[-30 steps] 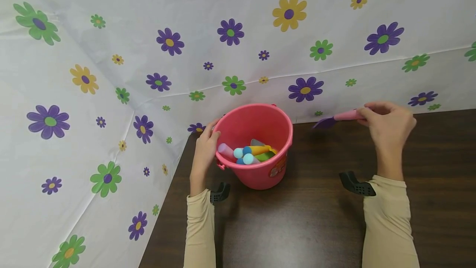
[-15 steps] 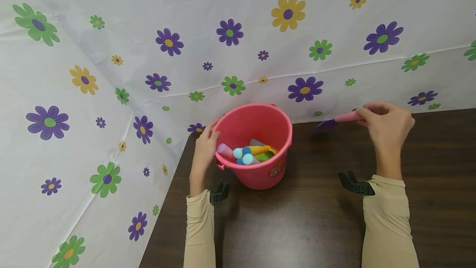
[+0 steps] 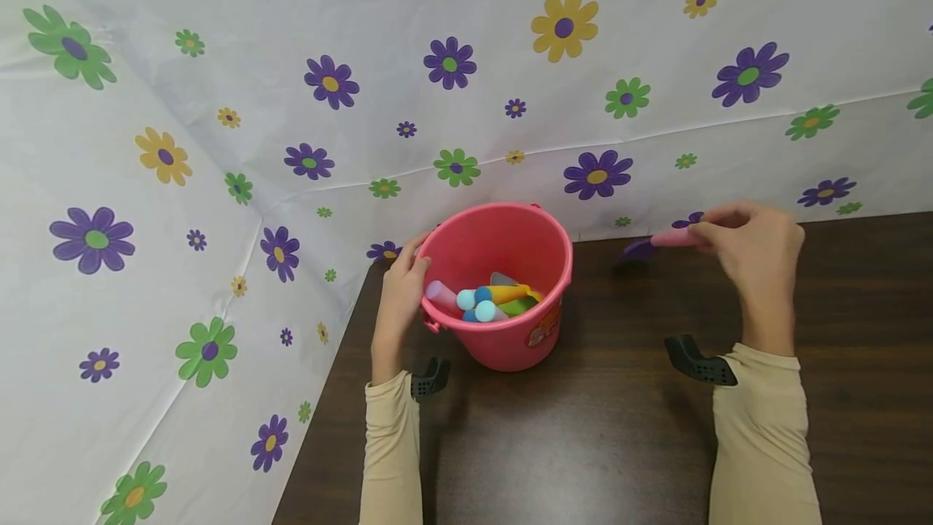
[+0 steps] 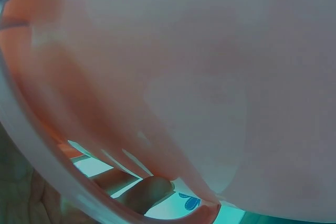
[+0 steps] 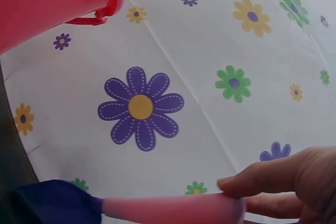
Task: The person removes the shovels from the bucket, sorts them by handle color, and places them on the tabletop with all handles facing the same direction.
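A pink bucket [image 3: 510,347] stands tilted on the table, its mouth toward me. My left hand [image 3: 401,290] holds its left side at the rim. In the left wrist view the bucket wall [image 4: 210,51] fills most of the picture, and fingers [image 4: 147,192] show past the pink rim or handle band. To the bucket's right, my right hand [image 3: 758,258] pinches the end of a toy shovel's pink handle [image 3: 674,238]. The shovel's purple blade [image 5: 58,200] points left toward the bucket, apart from it. Whether the blade touches the table is unclear.
Inside the bucket lie several toy tools, among them a lilac handle [image 3: 441,295], a yellow one with a blue end [image 3: 503,294] and a green piece [image 3: 519,307]. A flower-patterned white sheet [image 3: 496,23] hangs behind and at left of the dark wooden table [image 3: 583,444].
The right hand has shifted slightly left and down, and the shovel's handle lies more level, its blade a little to the right. The left hand and bucket stay put.
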`<state>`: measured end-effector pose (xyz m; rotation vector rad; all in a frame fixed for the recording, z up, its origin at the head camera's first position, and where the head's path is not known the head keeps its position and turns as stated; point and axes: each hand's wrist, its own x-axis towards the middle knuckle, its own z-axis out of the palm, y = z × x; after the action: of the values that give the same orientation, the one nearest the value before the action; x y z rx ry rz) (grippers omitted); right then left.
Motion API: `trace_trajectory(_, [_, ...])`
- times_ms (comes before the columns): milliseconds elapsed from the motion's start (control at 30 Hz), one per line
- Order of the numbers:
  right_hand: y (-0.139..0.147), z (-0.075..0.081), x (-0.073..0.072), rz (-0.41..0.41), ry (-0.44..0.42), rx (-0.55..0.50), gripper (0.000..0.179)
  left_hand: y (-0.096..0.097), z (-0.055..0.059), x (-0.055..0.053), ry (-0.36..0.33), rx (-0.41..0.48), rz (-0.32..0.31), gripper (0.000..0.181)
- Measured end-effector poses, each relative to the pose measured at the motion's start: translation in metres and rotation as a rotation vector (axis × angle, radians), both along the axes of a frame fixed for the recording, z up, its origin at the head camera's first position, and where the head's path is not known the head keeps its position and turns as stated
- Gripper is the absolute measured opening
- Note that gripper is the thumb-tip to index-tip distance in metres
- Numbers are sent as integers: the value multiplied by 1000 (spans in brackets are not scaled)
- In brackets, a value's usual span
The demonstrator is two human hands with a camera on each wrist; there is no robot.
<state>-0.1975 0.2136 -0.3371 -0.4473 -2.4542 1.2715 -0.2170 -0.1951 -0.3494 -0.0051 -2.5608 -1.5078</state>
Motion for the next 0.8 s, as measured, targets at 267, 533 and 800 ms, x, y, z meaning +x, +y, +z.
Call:
trace_trajectory(267, [6, 4, 8, 108, -89, 11, 47, 0, 0, 0, 2, -1, 0, 50])
trace_trajectory(533, [12, 1, 7, 257, -177, 17, 51, -1, -1, 0, -1, 7, -2, 49])
trace_trajectory(800, [16, -1, 3, 363, -196, 40, 50, -2, -1, -1, 2, -19, 1, 48])
